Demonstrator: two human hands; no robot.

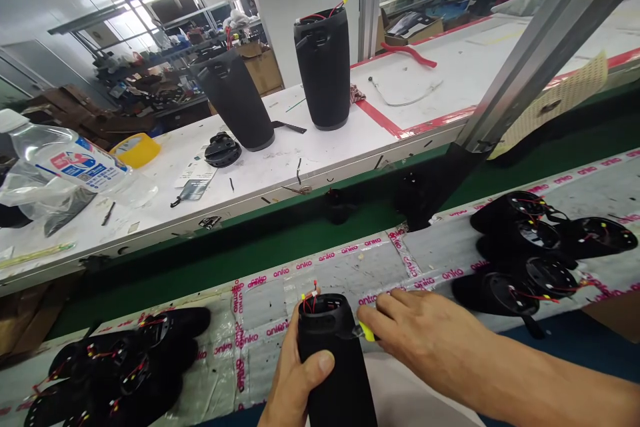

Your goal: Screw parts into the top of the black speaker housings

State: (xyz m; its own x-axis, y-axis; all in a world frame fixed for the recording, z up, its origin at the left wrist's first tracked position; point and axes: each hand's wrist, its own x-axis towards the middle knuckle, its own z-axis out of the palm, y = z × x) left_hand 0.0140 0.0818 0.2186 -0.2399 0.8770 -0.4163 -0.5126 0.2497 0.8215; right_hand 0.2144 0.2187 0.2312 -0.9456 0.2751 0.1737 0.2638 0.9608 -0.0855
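My left hand (299, 377) is wrapped round a black cylindrical speaker housing (337, 373), thumb across its front. The housing's open end tilts up and away from me, and thin red wires (311, 301) with small connectors stick out of it. On its right, my right hand (407, 323) grips a yellow-handled knife (367, 331). The knife's dark tip meets the housing's side just below the rim; whether it cuts into the covering I cannot tell. Most of the handle is hidden in my fingers.
More speaker housings lie on the taped bench, a group at left (170, 360) and another at right (500, 293). On the white table (280, 167) beyond stand two housings (323, 73), a black round cap (223, 149), yellow tape (137, 149) and a plastic bottle (75, 153). A metal post (540, 53) slants at right.
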